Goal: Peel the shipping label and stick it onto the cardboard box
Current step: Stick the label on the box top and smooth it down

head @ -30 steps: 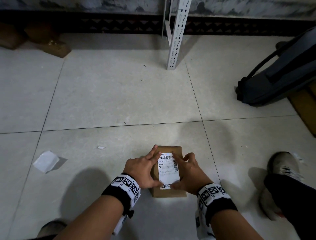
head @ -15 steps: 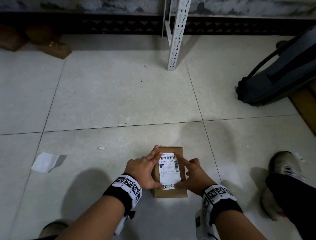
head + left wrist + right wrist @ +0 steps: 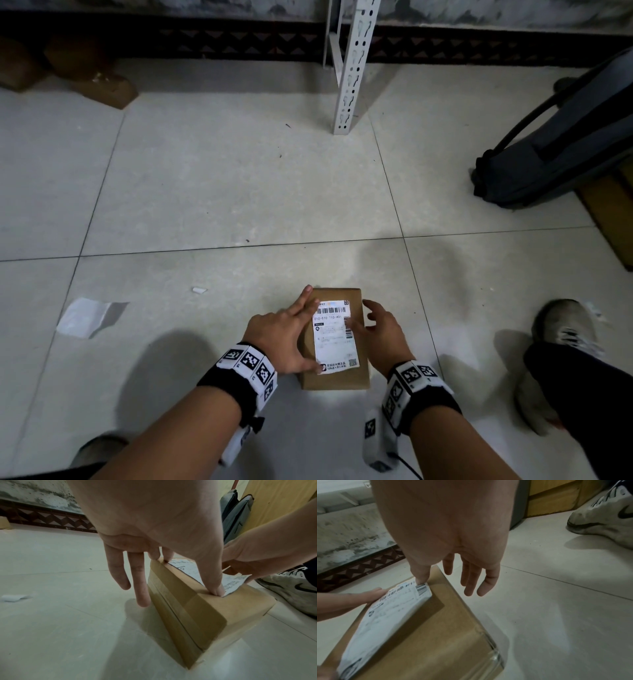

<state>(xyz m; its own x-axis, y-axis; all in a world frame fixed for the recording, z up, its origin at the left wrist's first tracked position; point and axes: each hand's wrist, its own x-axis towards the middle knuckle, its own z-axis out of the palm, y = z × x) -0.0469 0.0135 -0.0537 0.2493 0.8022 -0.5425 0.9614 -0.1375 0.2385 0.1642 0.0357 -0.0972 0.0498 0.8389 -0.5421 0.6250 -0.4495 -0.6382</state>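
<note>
A small brown cardboard box (image 3: 361,378) (image 3: 207,609) (image 3: 447,635) lies on the tiled floor in front of me. A white shipping label (image 3: 335,337) (image 3: 230,582) (image 3: 385,615) with barcodes lies lengthwise on its top. My left hand (image 3: 284,337) (image 3: 164,545) rests on the box's left side, fingers straight; its thumb presses the label's near left corner and two fingertips touch the far left edge. My right hand (image 3: 378,330) (image 3: 452,555) is at the box's right side, thumb tip pressing the label's far right edge, the other fingers hanging relaxed beyond the box.
A peeled white backing sheet (image 3: 84,317) and a small paper scrap (image 3: 199,290) lie on the floor to the left. A white metal shelf post (image 3: 349,65) stands ahead. A dark bag (image 3: 555,150) leans at the right; a person's sneaker (image 3: 565,329) is close on the right.
My right hand has slid off the label toward the box's right edge, its fingers spreading open and uncovering the label. The left hand has stayed in place.
</note>
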